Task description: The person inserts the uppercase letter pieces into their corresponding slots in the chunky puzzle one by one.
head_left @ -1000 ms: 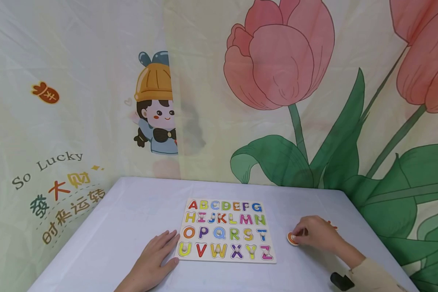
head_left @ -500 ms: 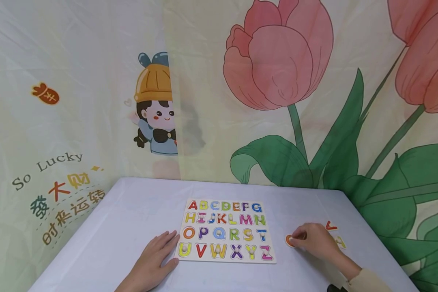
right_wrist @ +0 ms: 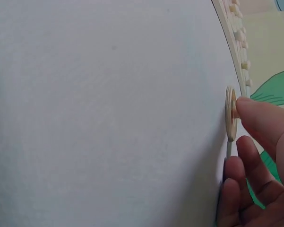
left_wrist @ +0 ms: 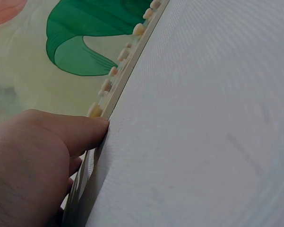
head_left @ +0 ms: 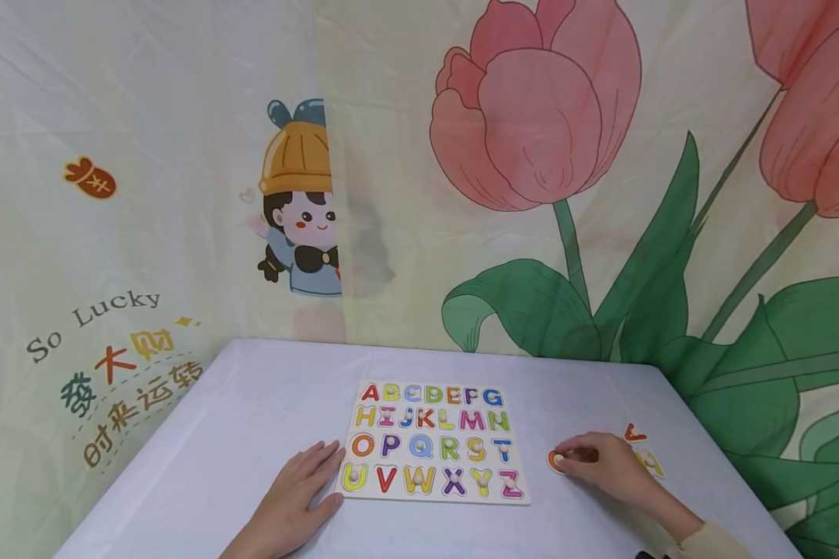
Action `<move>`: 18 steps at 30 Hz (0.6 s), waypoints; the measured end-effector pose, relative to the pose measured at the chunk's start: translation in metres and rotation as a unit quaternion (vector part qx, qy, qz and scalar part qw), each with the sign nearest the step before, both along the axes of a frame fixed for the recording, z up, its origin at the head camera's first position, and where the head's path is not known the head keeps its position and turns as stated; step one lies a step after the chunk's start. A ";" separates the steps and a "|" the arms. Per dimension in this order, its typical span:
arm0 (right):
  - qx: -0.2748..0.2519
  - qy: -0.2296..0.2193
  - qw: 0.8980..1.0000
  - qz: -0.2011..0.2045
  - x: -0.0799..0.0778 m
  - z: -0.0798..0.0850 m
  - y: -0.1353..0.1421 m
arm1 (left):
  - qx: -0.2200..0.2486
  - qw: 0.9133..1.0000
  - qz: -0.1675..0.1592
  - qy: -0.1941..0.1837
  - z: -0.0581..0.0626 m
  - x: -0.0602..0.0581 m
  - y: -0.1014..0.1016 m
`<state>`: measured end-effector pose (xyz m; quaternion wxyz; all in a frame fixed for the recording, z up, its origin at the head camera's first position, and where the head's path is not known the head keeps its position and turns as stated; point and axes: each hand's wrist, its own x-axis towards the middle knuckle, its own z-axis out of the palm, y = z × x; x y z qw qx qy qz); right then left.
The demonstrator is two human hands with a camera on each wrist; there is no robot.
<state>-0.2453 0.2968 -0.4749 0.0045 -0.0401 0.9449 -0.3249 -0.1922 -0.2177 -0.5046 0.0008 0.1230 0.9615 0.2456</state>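
Note:
A wooden alphabet puzzle board lies flat on the white table, with coloured letters in rows and small knobs on most of them. My left hand rests at the board's left edge, fingers straight; in the left wrist view its thumb touches the board's rim. To the right of the board, my right hand pinches the knob of an orange letter O puzzle piece. The right wrist view shows this O piece edge-on, at or just above the tabletop; I cannot tell which.
A red letter piece, V-like in shape, lies beyond the right hand. Near it is a yellow letter piece, partly covered by the hand. Behind the white table hangs a printed cloth with tulips.
My right hand has shifted slightly towards me and left, the O piece moving a little with it. The red and yellow pieces have come into fuller view. My left hand has stayed put.

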 end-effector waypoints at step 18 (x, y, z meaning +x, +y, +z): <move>-0.048 -0.023 0.998 -0.026 0.001 -0.007 0.002 | 0.002 1.000 -0.005 0.016 -0.001 0.000 -0.001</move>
